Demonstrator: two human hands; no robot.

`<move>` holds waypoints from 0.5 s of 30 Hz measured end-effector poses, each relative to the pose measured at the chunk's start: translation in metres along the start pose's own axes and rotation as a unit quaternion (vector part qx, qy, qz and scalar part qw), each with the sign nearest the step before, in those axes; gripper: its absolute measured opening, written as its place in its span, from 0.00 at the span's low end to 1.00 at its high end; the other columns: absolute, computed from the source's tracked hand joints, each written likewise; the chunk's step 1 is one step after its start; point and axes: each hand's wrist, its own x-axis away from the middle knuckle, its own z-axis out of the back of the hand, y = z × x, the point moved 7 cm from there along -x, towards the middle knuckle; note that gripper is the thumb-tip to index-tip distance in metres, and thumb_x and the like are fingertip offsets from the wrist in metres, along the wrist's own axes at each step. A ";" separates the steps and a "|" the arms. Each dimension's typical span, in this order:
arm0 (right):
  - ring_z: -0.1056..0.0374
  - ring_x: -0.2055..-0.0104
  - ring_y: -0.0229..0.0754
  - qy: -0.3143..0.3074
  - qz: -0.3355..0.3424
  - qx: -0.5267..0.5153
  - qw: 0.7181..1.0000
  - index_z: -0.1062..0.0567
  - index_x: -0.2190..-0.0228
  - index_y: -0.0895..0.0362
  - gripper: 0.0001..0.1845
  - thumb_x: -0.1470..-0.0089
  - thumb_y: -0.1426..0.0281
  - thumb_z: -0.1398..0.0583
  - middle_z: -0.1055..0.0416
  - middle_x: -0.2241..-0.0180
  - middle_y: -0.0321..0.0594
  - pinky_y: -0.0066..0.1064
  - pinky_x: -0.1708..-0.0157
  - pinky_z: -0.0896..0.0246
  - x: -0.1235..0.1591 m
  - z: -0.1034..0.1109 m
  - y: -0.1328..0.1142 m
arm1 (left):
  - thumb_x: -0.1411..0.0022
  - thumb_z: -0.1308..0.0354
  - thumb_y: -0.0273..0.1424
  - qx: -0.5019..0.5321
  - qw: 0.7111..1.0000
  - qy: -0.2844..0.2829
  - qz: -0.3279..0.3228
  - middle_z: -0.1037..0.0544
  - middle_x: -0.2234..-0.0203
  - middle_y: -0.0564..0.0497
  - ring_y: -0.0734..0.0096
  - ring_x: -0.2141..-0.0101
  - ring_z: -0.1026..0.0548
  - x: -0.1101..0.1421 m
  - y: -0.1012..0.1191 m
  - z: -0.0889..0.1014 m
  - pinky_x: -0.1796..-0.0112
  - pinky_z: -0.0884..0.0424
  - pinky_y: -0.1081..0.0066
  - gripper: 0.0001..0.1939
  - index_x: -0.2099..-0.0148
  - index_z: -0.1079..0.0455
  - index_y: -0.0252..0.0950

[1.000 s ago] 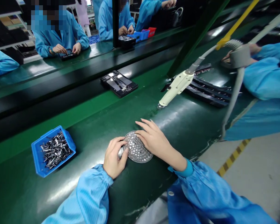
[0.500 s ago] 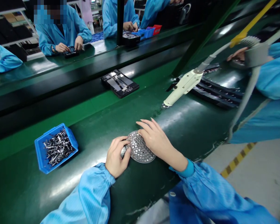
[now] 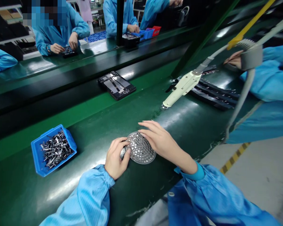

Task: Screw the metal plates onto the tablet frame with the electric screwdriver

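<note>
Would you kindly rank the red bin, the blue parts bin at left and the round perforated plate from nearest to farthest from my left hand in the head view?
1. Round perforated plate: at your left hand's fingertips, to its right.
2. Blue parts bin: to that hand's left.
3. Red bin: far across, near the view's top.

Disc: grey, metal-looking, studded with shiny round spots, its rim smooth.
Bin: smooth blue plastic, softly shiny.
Small parts in the bin: glossy black and bright silver, like metal.
Worktop: smooth, glossy dark green, scuffed along the near edge.
Screwdriver: cream plastic, satin; metallic tip.
Sleeves: wrinkled blue cloth, slight sheen.
</note>
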 end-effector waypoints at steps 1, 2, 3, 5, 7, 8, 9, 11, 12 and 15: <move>0.33 0.40 0.56 0.001 -0.010 -0.007 1.000 0.20 0.52 0.58 0.17 0.29 0.74 0.48 0.26 0.44 0.52 0.59 0.41 0.31 0.002 0.004 0.006 | 0.27 0.45 0.27 -0.005 1.000 -0.001 -0.002 0.24 0.48 0.43 0.61 0.47 0.26 0.000 0.001 0.000 0.46 0.27 0.60 0.09 0.46 0.31 0.38; 0.32 0.40 0.56 0.000 -0.019 -0.014 1.000 0.20 0.51 0.58 0.16 0.29 0.72 0.48 0.26 0.44 0.51 0.58 0.40 0.31 0.004 0.007 0.011 | 0.27 0.45 0.27 -0.014 1.000 -0.004 -0.005 0.24 0.47 0.43 0.61 0.46 0.26 0.000 0.001 -0.001 0.45 0.27 0.60 0.10 0.46 0.31 0.38; 0.32 0.40 0.56 -0.001 -0.027 -0.021 0.999 0.21 0.49 0.58 0.16 0.28 0.71 0.47 0.26 0.44 0.51 0.57 0.40 0.31 0.006 0.009 0.016 | 0.27 0.45 0.28 -0.026 1.000 -0.010 -0.010 0.25 0.46 0.42 0.59 0.45 0.27 0.000 0.002 -0.003 0.44 0.27 0.58 0.11 0.44 0.31 0.37; 0.31 0.41 0.55 -0.001 -0.040 -0.031 0.999 0.23 0.47 0.58 0.16 0.28 0.69 0.47 0.26 0.45 0.50 0.56 0.40 0.30 0.009 0.009 0.025 | 0.26 0.46 0.32 -0.065 0.997 -0.034 -0.026 0.29 0.41 0.39 0.53 0.41 0.31 0.000 0.006 -0.008 0.42 0.28 0.51 0.14 0.41 0.32 0.36; 0.30 0.43 0.54 0.004 -0.050 -0.037 0.998 0.23 0.47 0.60 0.16 0.27 0.69 0.47 0.25 0.46 0.51 0.54 0.41 0.29 0.012 0.007 0.032 | 0.26 0.46 0.36 -0.113 0.990 -0.069 -0.048 0.34 0.35 0.36 0.45 0.36 0.36 0.000 0.009 -0.017 0.41 0.30 0.44 0.20 0.37 0.34 0.35; 0.29 0.43 0.54 0.006 -0.054 -0.039 0.998 0.23 0.48 0.60 0.16 0.27 0.69 0.48 0.25 0.46 0.51 0.54 0.42 0.29 0.012 0.005 0.034 | 0.26 0.46 0.38 -0.136 0.985 -0.084 -0.059 0.36 0.34 0.34 0.41 0.35 0.38 0.000 0.010 -0.021 0.42 0.30 0.42 0.22 0.35 0.36 0.34; 0.29 0.44 0.54 0.006 -0.054 -0.042 0.998 0.23 0.48 0.61 0.17 0.27 0.69 0.48 0.24 0.47 0.51 0.53 0.42 0.29 0.013 0.003 0.035 | 0.27 0.45 0.39 -0.156 0.981 -0.096 -0.069 0.38 0.33 0.33 0.38 0.34 0.40 0.000 0.011 -0.024 0.42 0.30 0.39 0.24 0.35 0.37 0.33; 0.29 0.44 0.53 0.000 -0.051 -0.056 0.997 0.24 0.48 0.60 0.17 0.26 0.68 0.49 0.24 0.47 0.50 0.52 0.42 0.29 0.014 -0.003 0.035 | 0.28 0.45 0.40 -0.182 0.974 -0.108 -0.085 0.39 0.32 0.31 0.35 0.33 0.42 0.000 0.013 -0.029 0.43 0.30 0.37 0.27 0.34 0.38 0.30; 0.29 0.43 0.52 -0.008 -0.049 -0.066 0.997 0.24 0.47 0.60 0.17 0.26 0.68 0.49 0.24 0.46 0.50 0.52 0.42 0.29 0.014 -0.006 0.035 | 0.28 0.45 0.40 -0.187 0.972 -0.110 -0.091 0.39 0.32 0.30 0.34 0.33 0.42 0.000 0.014 -0.029 0.43 0.30 0.37 0.27 0.34 0.38 0.29; 0.31 0.41 0.52 -0.039 -0.044 -0.099 0.993 0.25 0.44 0.58 0.18 0.26 0.66 0.48 0.25 0.45 0.50 0.52 0.40 0.30 0.014 -0.011 0.031 | 0.27 0.46 0.39 -0.173 0.974 -0.101 -0.106 0.38 0.33 0.31 0.36 0.33 0.42 0.002 0.018 -0.024 0.43 0.29 0.38 0.24 0.35 0.37 0.31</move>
